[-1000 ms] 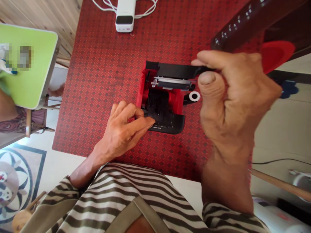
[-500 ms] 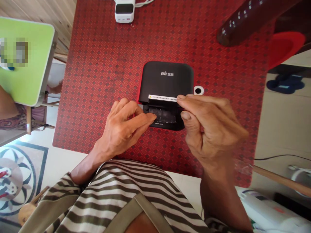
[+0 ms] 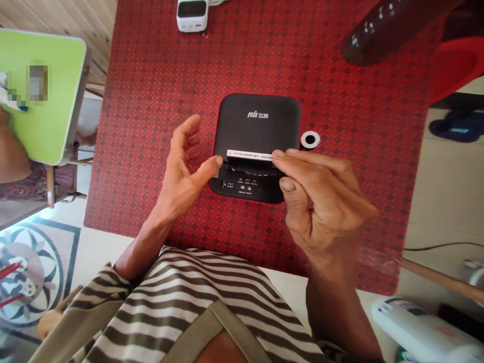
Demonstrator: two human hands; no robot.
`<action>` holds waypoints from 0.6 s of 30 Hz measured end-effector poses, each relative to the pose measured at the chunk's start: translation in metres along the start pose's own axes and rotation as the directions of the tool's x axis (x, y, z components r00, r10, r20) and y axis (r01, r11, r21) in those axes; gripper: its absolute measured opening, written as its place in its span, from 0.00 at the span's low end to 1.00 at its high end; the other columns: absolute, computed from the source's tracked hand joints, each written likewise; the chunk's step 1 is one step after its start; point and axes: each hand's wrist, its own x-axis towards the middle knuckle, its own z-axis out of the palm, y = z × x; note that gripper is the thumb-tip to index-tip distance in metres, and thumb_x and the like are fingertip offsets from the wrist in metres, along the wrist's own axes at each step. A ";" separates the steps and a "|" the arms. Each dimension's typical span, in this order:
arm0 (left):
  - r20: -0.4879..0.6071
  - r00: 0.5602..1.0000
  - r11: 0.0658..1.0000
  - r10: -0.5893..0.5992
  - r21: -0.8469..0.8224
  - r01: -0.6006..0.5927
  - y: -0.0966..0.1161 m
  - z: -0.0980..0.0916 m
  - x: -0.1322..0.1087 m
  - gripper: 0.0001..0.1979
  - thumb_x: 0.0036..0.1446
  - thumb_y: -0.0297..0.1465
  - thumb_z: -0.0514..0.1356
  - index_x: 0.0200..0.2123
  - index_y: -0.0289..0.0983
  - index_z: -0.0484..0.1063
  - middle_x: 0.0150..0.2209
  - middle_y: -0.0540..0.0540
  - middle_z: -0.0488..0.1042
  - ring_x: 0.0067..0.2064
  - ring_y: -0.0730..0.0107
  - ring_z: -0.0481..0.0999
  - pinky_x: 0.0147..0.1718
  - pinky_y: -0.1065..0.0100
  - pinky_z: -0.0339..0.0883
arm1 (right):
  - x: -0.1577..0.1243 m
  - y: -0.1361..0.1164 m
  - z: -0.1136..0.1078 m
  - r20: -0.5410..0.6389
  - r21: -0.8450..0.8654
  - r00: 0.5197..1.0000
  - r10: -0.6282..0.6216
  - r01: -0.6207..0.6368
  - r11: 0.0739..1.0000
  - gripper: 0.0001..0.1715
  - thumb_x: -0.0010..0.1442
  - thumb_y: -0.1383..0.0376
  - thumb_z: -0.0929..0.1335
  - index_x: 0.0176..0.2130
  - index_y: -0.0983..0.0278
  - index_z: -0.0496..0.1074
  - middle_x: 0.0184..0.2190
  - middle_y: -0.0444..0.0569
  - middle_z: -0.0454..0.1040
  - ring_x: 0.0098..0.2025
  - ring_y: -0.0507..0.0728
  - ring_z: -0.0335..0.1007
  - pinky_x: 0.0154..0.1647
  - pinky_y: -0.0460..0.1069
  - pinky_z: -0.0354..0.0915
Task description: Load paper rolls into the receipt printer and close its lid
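A black receipt printer (image 3: 259, 133) with red sides and a "FEIE" logo lies flat on the table in front of me. Its front slot (image 3: 249, 169) is partly exposed under a white warning strip, and a panel of small icons shows below it. My left hand (image 3: 185, 169) is open at the printer's left side, fingers spread, thumb tip by the slot's left end. With curled fingers, my right hand (image 3: 321, 196) grips the lid's front right edge; the forefinger lies on the strip's end and the thumb is below. A small white paper roll (image 3: 315, 135) with a black core stands just right of the printer.
The red patterned table (image 3: 159, 75) holds a white charger (image 3: 192, 22) at the back and a dark bottle-like object (image 3: 374, 40) at the far right. A green table (image 3: 53, 126) with another person's arm is at the left. A white appliance (image 3: 416, 322) sits at lower right.
My left hand has left the slot, moving left and spreading its fingers. A dark, shiny flap that covered the icon panel is no longer over it. My right hand stays at the lid's edge.
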 end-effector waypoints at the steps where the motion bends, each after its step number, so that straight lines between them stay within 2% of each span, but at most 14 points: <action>1: 0.065 0.996 0.997 -0.062 -0.047 0.065 -0.009 -0.001 -0.001 0.42 0.79 0.65 0.75 0.85 0.63 0.69 0.86 0.42 0.75 0.81 0.35 0.81 0.73 0.37 0.85 | 0.000 0.000 0.001 -0.005 0.001 1.000 0.003 -0.003 1.000 0.19 0.90 0.64 0.72 0.70 0.53 0.90 0.60 0.50 0.98 0.62 0.67 0.97 0.66 0.64 0.90; 4: 0.167 0.971 0.974 -0.171 -0.120 0.192 -0.022 -0.004 -0.005 0.38 0.84 0.53 0.74 0.87 0.65 0.65 0.89 0.42 0.72 0.84 0.37 0.80 0.74 0.39 0.87 | 0.001 -0.001 0.002 -0.034 -0.001 0.999 0.012 -0.012 1.000 0.19 0.92 0.62 0.70 0.69 0.52 0.90 0.58 0.49 0.98 0.61 0.66 0.97 0.64 0.64 0.90; 9: 0.133 0.978 0.985 -0.159 -0.040 0.165 -0.022 -0.003 -0.006 0.35 0.86 0.36 0.69 0.87 0.59 0.65 0.86 0.36 0.77 0.79 0.42 0.86 0.67 0.42 0.91 | -0.003 -0.003 0.005 -0.016 -0.039 0.996 0.084 -0.084 0.996 0.21 0.93 0.58 0.68 0.68 0.50 0.91 0.57 0.50 0.98 0.60 0.68 0.98 0.63 0.68 0.91; 13: 0.143 0.979 0.989 -0.148 -0.002 0.150 -0.022 -0.001 -0.004 0.36 0.85 0.33 0.70 0.87 0.59 0.65 0.85 0.37 0.79 0.78 0.45 0.86 0.66 0.47 0.90 | -0.010 -0.001 0.008 -0.027 -0.025 0.996 0.081 -0.081 0.996 0.20 0.92 0.59 0.69 0.69 0.51 0.90 0.59 0.50 0.98 0.61 0.68 0.97 0.65 0.67 0.90; 18: 0.094 0.983 0.984 -0.159 -0.060 0.165 -0.013 0.003 -0.004 0.32 0.83 0.38 0.73 0.84 0.57 0.72 0.83 0.38 0.82 0.78 0.44 0.87 0.68 0.46 0.90 | -0.015 0.000 0.011 -0.039 0.063 0.996 0.078 -0.075 0.995 0.25 0.90 0.63 0.70 0.76 0.49 0.87 0.63 0.51 0.97 0.65 0.70 0.95 0.70 0.69 0.88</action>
